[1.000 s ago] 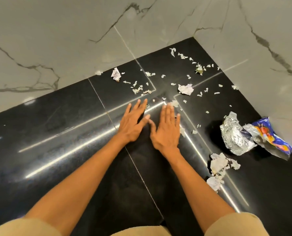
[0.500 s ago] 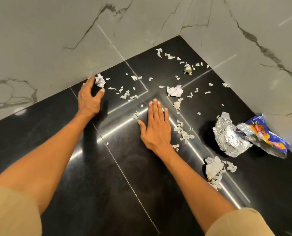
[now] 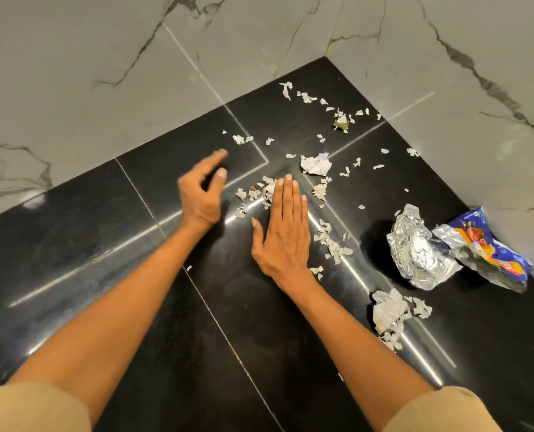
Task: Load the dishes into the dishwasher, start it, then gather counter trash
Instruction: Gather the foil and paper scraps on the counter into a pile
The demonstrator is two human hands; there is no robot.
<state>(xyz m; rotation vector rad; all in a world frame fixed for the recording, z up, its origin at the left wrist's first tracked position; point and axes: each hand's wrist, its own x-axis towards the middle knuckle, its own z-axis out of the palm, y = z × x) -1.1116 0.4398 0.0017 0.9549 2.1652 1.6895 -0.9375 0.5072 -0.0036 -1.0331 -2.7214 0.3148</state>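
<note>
Bright glare streaks on counter (image 3: 72,244); left hand (image 3: 202,194) blurred

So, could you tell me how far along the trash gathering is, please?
Early. A small heap of paper scraps lies between the left hand and the flat right hand. Still loose: the paper ball, foil, and blue wrapper.

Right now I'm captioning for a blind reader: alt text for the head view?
Two bare hands sweep torn paper scraps together on a black counter: right hand flat, left hand loosely open beside it. Crumpled foil and a blue wrapper lie right.
</note>
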